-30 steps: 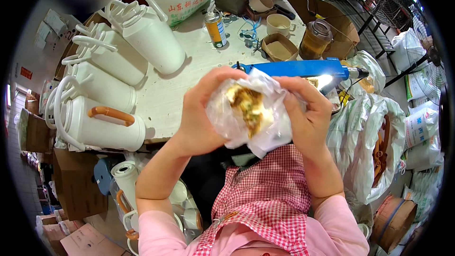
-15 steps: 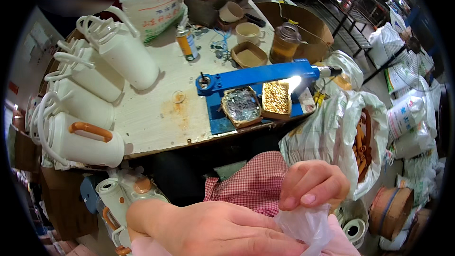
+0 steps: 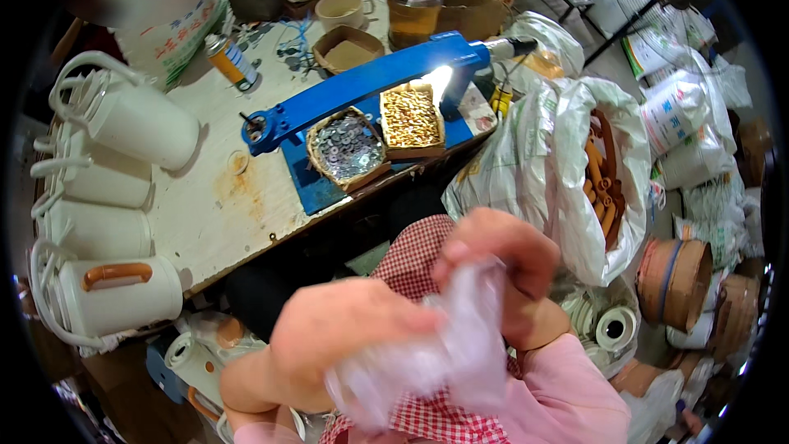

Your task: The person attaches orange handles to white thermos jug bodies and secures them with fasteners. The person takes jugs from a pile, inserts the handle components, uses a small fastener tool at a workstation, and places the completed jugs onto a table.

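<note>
A crumpled, see-through plastic bag [image 3: 468, 337] stretches between my two hands over my lap, smeared by motion. My left hand [image 3: 345, 333] is closed on its left part, fingers mostly hidden behind it. With pinched fingers my right hand [image 3: 505, 255] grips the bag's upper edge. I cannot see anything inside the bag. Beyond my hands, a blue hand press [image 3: 370, 86] with a lit lamp stands on the table. In front of it are a tray of metal washers [image 3: 349, 148] and a tray of small brass-coloured parts [image 3: 411, 119].
Several white jugs [image 3: 140, 119] line the left side of the table [image 3: 193, 205]. Right of it stands a white woven sack [image 3: 526, 148] of orange-brown handles [image 3: 604, 181]. A spray can [image 3: 232, 62], a cup [image 3: 343, 11] and a jar of amber liquid [image 3: 413, 12] sit farther back.
My view has swung to the right, so the table sits farther left and higher. Both hands have lifted nearer the table, and the bag is spread wider between them.
</note>
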Motion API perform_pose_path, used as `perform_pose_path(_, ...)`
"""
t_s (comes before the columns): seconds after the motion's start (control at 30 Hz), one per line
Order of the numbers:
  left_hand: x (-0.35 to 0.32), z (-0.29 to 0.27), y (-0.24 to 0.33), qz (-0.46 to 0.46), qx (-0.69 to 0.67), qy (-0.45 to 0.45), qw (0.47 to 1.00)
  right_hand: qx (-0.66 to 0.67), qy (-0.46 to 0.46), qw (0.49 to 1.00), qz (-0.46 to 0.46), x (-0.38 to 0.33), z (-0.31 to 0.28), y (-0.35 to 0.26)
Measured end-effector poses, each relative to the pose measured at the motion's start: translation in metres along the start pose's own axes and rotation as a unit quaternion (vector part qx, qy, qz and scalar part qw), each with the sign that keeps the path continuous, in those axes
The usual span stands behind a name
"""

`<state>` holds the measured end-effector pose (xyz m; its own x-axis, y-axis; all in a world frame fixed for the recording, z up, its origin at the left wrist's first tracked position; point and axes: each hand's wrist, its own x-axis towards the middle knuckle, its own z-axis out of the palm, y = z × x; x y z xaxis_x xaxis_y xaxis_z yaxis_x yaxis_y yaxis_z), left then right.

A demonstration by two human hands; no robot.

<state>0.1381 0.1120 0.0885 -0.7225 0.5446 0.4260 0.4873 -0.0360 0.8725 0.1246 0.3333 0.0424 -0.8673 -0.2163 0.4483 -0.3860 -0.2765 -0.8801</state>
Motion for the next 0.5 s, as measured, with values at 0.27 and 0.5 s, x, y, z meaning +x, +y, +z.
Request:
perform_pose_path(0.27, -0.053, 0.043, -0.125, -0.240, -0.191, 0.251, 0.918, -0.248, -0.042, 0.966, -0.059, -0.035, 0.020, 0.066)
perform_pose_path(0.5, -0.032, 0.071, -0.112, -0.401, -0.288, -0.103, 0.864, -0.487, -0.022, 0.862, -0.141, -0.081, -0.051, 0.056)
